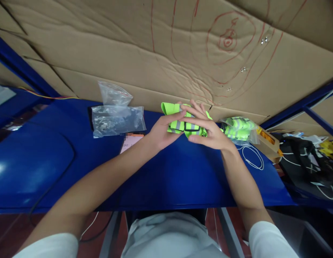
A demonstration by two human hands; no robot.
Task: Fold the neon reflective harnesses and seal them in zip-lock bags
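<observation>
The left sleeve point(49, 246) and right sleeve point(271, 239) are short and white (both plain); forearms are bare, with a creased pale grey shirt point(169, 233) between them.

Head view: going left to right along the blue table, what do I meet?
Clear plastic bags → left hand → neon reflective strap, held by both hands → right hand → bagged neon straps → small cardboard box.
</observation>
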